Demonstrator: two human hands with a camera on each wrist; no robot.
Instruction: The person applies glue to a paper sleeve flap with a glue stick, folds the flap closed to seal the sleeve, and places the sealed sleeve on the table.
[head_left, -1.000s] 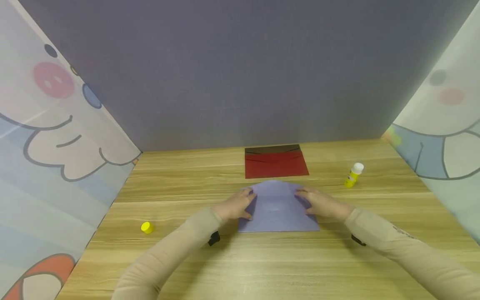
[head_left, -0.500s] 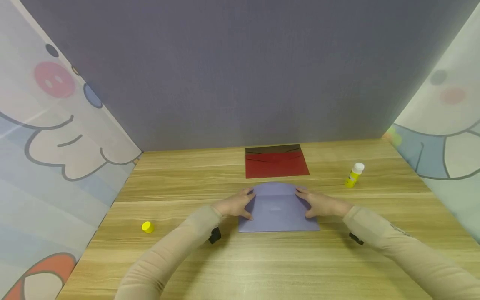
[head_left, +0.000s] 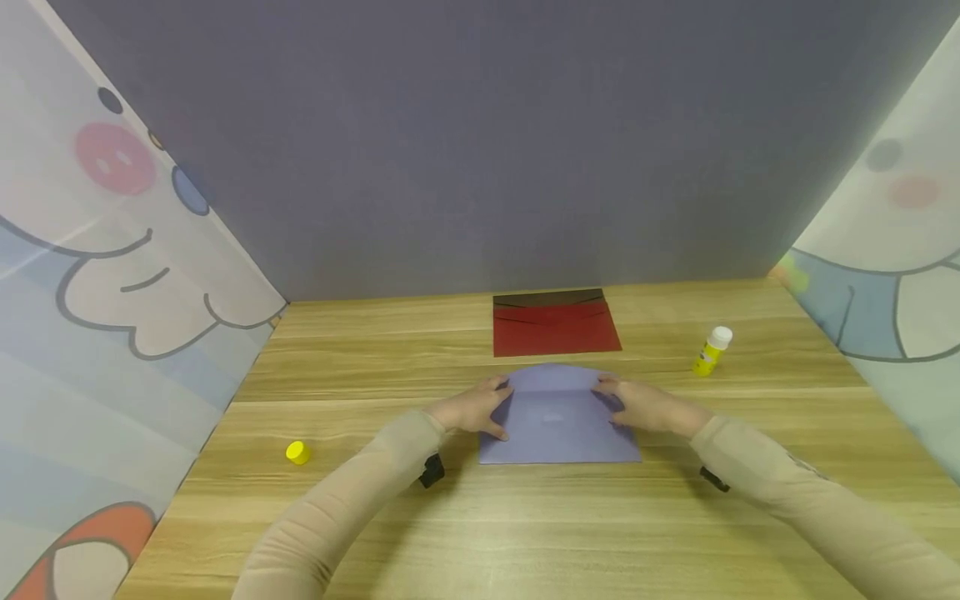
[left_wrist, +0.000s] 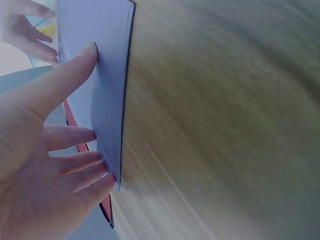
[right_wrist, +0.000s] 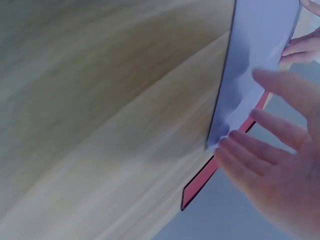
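Observation:
A lilac envelope (head_left: pixel 555 429) lies in front of me with its rounded flap (head_left: pixel 551 377) folded out towards the back. My left hand (head_left: pixel 474 408) is at its left side; in the left wrist view the straight thumb and fingertips rest on the lilac paper (left_wrist: pixel 107 85). On the opposite side, my right hand (head_left: pixel 648 406) has its fingers spread, and the right wrist view shows the fingertips (right_wrist: pixel 223 145) right at the envelope's corner. Neither hand curls round the paper.
Behind the lilac envelope lie a red envelope (head_left: pixel 555 332) and a dark one (head_left: pixel 547 299) partly under it. A yellow glue stick with a white top (head_left: pixel 711 353) is at the right. A yellow cap (head_left: pixel 297 452) sits left on the wooden table (head_left: pixel 525 533).
Both hands stay at the sides of the lilac envelope with hardly any movement. The flap's crease shows more clearly than a second ago.

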